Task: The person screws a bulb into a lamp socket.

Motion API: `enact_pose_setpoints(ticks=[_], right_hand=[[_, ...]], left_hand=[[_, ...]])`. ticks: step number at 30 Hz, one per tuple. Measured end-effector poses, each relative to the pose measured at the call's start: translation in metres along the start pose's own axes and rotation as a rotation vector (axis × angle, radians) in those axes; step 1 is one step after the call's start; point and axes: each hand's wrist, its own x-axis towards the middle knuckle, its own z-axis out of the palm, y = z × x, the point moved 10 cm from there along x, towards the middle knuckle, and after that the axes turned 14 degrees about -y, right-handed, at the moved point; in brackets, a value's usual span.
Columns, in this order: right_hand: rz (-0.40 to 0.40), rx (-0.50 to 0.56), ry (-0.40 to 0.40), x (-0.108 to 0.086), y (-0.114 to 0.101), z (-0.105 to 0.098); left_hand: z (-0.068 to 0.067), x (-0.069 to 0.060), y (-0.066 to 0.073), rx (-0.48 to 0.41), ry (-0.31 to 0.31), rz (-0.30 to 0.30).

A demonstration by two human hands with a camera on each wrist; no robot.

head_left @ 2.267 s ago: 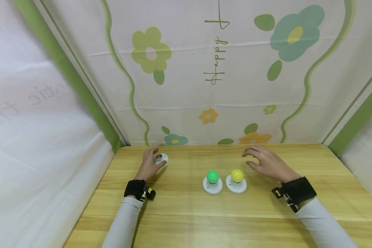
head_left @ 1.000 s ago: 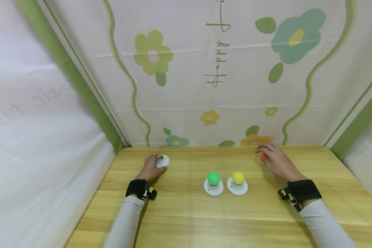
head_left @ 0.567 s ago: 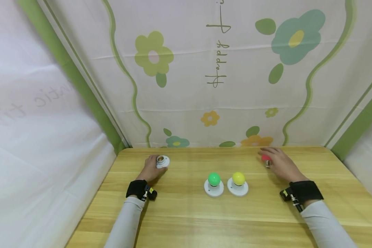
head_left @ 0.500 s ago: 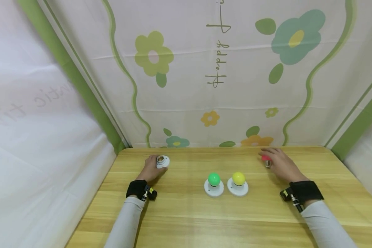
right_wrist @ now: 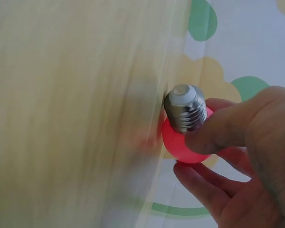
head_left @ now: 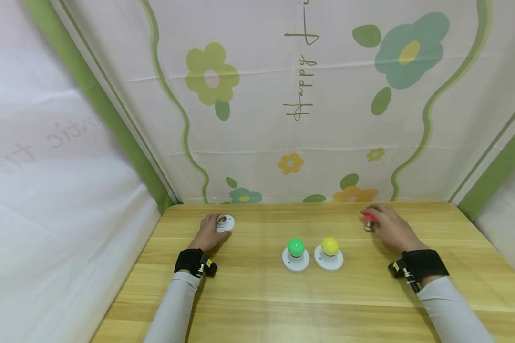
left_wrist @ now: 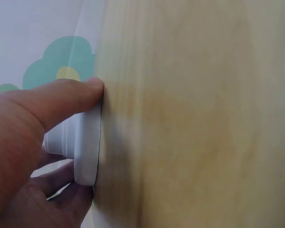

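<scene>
At the table's back left, my left hand [head_left: 208, 233] grips a white round lamp socket [head_left: 226, 224] by its base. The left wrist view has the thumb and fingers around the rim of that socket [left_wrist: 88, 147], its base near the wood. On the right, my right hand [head_left: 390, 227] holds a red light bulb [head_left: 369, 220]. Close up, the red bulb [right_wrist: 183, 145] is pinched between thumb and fingers, its silver screw cap pointing toward the camera. Between the hands, a green bulb [head_left: 296, 247] and a yellow bulb [head_left: 330, 247] stand upright in white sockets.
The white socket base [head_left: 295, 263] under the green bulb sits left of the yellow bulb's socket base [head_left: 328, 262]. Both stand on the wooden table [head_left: 266, 305]. A printed curtain [head_left: 257, 128] hangs behind the table's back edge.
My right hand has moved right, away from the yellow bulb, and taken hold of the red bulb, whose metal cap has come into view. The left hand keeps its grip on the socket.
</scene>
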Motion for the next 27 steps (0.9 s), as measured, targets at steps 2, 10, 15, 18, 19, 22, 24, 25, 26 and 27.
enact_pose_setpoints(ticks=[2,10,15,18,19,22,24,25,26,27], right_hand=[[0.004,0.005,0.002,-0.0003,0.0015,-0.0003],[-0.002,0.031,0.014,-0.0007,0.0044,-0.0012],[-0.002,0.048,0.031,-0.0005,0.0041,-0.0023],[-0.002,0.049,0.045,-0.0006,0.0035,-0.0036],[0.000,0.050,0.045,-0.0004,0.0032,-0.0038],[0.017,0.065,0.026,0.0009,0.0045,-0.0022],[0.028,0.074,0.006,0.0017,0.0048,-0.0012],[0.033,0.077,-0.002,0.0020,0.0048,-0.0006],[0.035,0.079,-0.007,0.0021,0.0049,-0.0003],[0.035,0.080,-0.010,0.0021,0.0042,-0.0004]], left_hand=[[0.0000,-0.0002,-0.0006,-0.005,-0.002,-0.006],[-0.0001,-0.0003,0.0001,0.006,-0.007,-0.008],[-0.0002,-0.0002,0.0023,-0.018,-0.008,-0.003],[-0.0007,-0.0002,0.0039,-0.026,-0.006,0.002],[-0.0010,-0.0001,0.0043,-0.027,-0.004,0.004],[-0.0018,0.0001,0.0057,-0.037,0.004,0.015],[-0.0016,0.0004,0.0061,-0.045,0.006,0.019],[-0.0014,0.0005,0.0066,-0.050,0.006,0.022],[-0.0012,0.0005,0.0070,-0.055,0.005,0.023],[-0.0009,0.0005,0.0070,-0.064,0.004,0.020]])
